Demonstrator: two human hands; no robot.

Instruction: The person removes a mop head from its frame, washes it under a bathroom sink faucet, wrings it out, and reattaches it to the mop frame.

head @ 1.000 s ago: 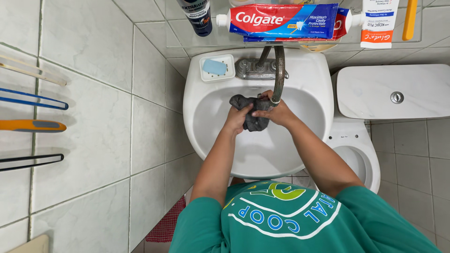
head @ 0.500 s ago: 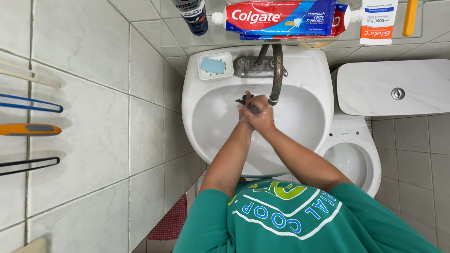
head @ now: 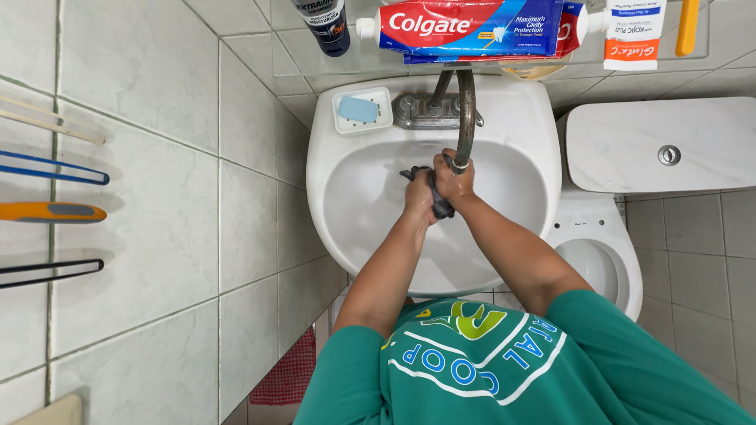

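One sink (head: pixel 504 260), one faucet (head: pixel 465 118), one soap dish (head: pixel 340 118), one toilet (head: pixel 606 252), two toothpaste boxes (head: pixel 465 25).

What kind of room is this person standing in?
Most likely a small home bathroom: a white washbasin with a tap, a toilet beside it, and tiled walls.

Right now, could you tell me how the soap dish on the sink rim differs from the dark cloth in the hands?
The soap dish is white, squarish and rigid; the dark cloth is grey, soft and bunched. The soap dish sits untouched on the rim beside the faucet; the dark cloth is squeezed between the left hand and right hand under the spout. Both are at the sink.
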